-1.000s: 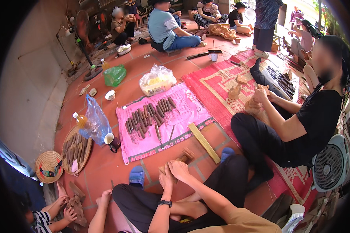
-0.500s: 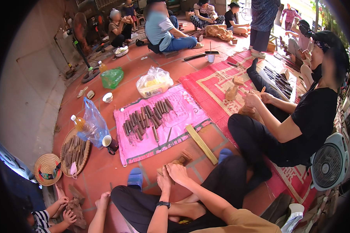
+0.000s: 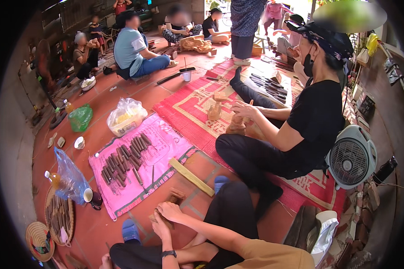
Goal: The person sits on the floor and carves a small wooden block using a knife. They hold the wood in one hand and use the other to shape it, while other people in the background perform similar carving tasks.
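Observation:
On the tiled floor before my crossed legs lies a brown piece of carved wood (image 3: 177, 195), its far end showing beyond my hands. Around its near end my left hand (image 3: 160, 227) is closed, with a dark watch on the wrist. My right hand (image 3: 169, 210) lies over the top with its fingers curled onto the wood. The near part of the piece is mostly hidden by both hands. Ahead and to the left, many wood-handled carving chisels (image 3: 123, 159) are laid out in rows on a pink cloth (image 3: 166, 130).
A flat wooden strip (image 3: 191, 177) lies beyond my hands. Left are a dark mug (image 3: 94, 200), a blue bag (image 3: 69, 175) and a basket of tools (image 3: 47, 210). At right, a person (image 3: 318, 112) carves wood on a red mat (image 3: 188, 101), near a fan (image 3: 352, 157).
The whole view has swung to the right, so everything appears shifted left, and more of the right-hand wall shows. My hands stay together on the wood.

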A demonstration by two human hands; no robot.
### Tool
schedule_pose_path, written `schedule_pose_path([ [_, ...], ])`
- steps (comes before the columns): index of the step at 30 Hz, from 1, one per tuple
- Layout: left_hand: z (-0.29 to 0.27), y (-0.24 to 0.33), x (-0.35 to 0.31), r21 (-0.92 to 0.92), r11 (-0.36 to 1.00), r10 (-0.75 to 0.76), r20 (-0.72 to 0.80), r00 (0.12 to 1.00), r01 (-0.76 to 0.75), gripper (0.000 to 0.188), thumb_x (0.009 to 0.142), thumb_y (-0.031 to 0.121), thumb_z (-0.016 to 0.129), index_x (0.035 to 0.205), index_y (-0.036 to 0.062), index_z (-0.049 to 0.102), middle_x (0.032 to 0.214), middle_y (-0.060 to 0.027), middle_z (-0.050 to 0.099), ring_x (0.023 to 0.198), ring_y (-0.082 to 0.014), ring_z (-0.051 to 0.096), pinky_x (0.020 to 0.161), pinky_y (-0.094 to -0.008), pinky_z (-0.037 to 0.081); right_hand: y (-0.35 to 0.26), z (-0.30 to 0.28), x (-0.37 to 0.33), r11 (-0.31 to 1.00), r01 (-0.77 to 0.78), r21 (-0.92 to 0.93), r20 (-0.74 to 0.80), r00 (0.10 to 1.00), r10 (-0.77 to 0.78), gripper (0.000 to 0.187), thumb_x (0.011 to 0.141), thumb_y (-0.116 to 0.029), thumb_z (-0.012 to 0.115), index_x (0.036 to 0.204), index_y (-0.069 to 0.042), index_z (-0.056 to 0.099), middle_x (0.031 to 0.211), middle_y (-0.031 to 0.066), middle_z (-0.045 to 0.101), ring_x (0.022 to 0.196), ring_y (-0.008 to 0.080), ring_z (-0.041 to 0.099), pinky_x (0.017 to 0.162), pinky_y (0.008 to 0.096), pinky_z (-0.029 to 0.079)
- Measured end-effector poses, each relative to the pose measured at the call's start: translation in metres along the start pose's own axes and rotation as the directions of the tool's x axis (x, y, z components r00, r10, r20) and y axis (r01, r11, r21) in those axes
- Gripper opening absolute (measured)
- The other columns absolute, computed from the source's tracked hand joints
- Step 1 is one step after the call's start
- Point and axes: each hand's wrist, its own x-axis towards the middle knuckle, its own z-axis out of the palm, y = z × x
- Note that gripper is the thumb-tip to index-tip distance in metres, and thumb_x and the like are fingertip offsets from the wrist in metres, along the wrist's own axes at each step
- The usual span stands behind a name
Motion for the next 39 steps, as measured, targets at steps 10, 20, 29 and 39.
schedule_pose_path([
  [10, -0.005, 0.023, -0.007, 0.006, 1.0, -0.027, 0.066, 0.997, 0.026, 0.063, 0.095, 0.055, 0.043, 0.114, -0.001, 0.064, 0.103, -0.0243, 0.068, 0.098, -0.0383, 0.065, 0.083, -0.0472, 0.049, -0.001, -0.002, -0.003, 1.0, 0.006, -0.018, -0.023, 1.0, -0.007, 0.031, 0.094, -0.028, 0.048, 0.085, -0.003, 0.065, 0.082, 0.0214, 0.067, 0.079, 0.0396, 0.066, 0.067, 0.0524, 0.051],
  [20, -0.012, 0.043, -0.011, 0.103, 0.987, -0.135, 0.131, 0.982, 0.121, 0.053, 0.097, 0.047, 0.043, 0.113, -0.0005, 0.06, 0.104, -0.029, 0.064, 0.1, -0.0435, 0.061, 0.087, -0.0487, 0.046, 0.005, -0.001, -0.006, 0.935, 0.149, -0.321, -0.055, 0.983, -0.176, 0.028, 0.09, -0.026, 0.051, 0.073, -0.007, 0.065, 0.07, 0.0176, 0.065, 0.06, 0.0317, 0.067, 0.051, 0.0465, 0.053],
  [29, -0.014, 0.018, -0.003, 0.043, 0.997, -0.062, 0.013, 0.998, 0.061, 0.066, 0.096, 0.05, 0.045, 0.122, -0.0098, 0.052, 0.107, -0.0319, 0.064, 0.107, -0.0449, 0.06, 0.091, -0.0483, 0.045, -0.025, -0.015, -0.012, 0.989, 0.061, -0.133, 0.044, 0.997, -0.055, 0.033, 0.096, -0.029, 0.047, 0.088, -0.004, 0.067, 0.082, 0.022, 0.068, 0.077, 0.0401, 0.066, 0.071, 0.0521, 0.052],
  [39, -0.012, 0.022, -0.009, 0.087, 0.994, -0.067, 0.012, 0.998, 0.066, 0.063, 0.097, 0.048, 0.045, 0.124, -0.0091, 0.052, 0.107, -0.0317, 0.064, 0.107, -0.0446, 0.06, 0.091, -0.0477, 0.045, -0.031, -0.025, -0.014, 0.992, 0.014, -0.128, 0.112, 0.994, 0.0, 0.031, 0.096, -0.027, 0.048, 0.094, -0.004, 0.069, 0.087, 0.0236, 0.067, 0.084, 0.0432, 0.064, 0.075, 0.0529, 0.05],
])
